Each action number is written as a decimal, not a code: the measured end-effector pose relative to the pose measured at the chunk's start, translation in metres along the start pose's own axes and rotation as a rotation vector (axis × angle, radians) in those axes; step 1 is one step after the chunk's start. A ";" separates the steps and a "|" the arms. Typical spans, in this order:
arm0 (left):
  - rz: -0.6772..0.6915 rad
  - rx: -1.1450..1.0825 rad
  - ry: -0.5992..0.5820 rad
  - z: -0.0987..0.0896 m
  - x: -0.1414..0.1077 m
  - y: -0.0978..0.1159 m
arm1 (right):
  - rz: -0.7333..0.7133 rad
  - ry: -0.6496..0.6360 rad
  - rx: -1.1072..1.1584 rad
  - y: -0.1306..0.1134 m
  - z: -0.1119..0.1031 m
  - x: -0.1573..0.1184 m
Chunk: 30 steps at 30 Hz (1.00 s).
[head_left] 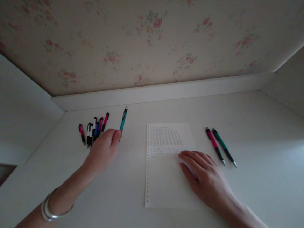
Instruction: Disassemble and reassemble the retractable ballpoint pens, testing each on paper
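My left hand (pixel 105 145) is closed around the lower part of a teal pen (pixel 123 119), which points up and away from me. Beside that hand lies a group of pens, among them a pink pen (pixel 105 120), a white pen (pixel 94 125) and a blue pen (pixel 96 128); the hand hides some lower ends. A sheet of handwritten paper (pixel 168 183) with punched holes down its left edge lies in the middle. Resting on the sheet's right side, my right hand (pixel 202 173) has its fingers stretched out and the thumb slightly apart.
To the right of the paper, a red-pink pen (pixel 215 145) and a green pen (pixel 224 147) lie side by side on the white desk (pixel 272 174). A raised white ledge (pixel 155 93) runs along the back, below floral wallpaper (pixel 135 38). White panels stand at both sides.
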<state>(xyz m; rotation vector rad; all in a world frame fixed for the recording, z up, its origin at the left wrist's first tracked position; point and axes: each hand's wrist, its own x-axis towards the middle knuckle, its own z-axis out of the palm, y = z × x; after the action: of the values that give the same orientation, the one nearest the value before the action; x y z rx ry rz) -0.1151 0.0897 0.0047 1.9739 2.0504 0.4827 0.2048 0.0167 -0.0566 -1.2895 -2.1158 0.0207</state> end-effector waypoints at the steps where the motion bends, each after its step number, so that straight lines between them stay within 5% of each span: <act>1: 0.001 -0.073 -0.026 0.003 -0.011 0.007 | -0.005 -0.019 -0.007 0.000 0.001 0.000; 5: 0.007 -0.379 -0.229 0.023 -0.059 0.037 | -0.013 -0.084 0.006 0.000 0.001 0.000; 8: -0.144 -1.014 -0.644 0.040 -0.091 0.059 | -0.012 -0.102 0.018 0.000 0.000 0.000; 11: -0.248 -1.320 -0.818 0.055 -0.111 0.076 | -0.013 -0.103 0.032 0.000 -0.002 0.001; 17: -0.267 -1.447 -0.859 0.079 -0.115 0.086 | -0.021 -0.097 0.050 0.000 -0.004 0.000; 23: -0.297 -1.550 -0.890 0.075 -0.109 0.081 | 0.006 0.055 0.155 -0.006 -0.008 -0.001; 30: -0.296 -1.713 -0.795 0.069 -0.103 0.074 | 0.400 -0.061 0.678 -0.026 -0.015 0.000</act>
<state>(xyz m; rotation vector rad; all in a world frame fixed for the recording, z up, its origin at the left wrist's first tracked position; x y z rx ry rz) -0.0144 -0.0067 -0.0327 0.5636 0.6954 0.7737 0.1923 -0.0015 -0.0367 -1.2520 -1.6324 0.8745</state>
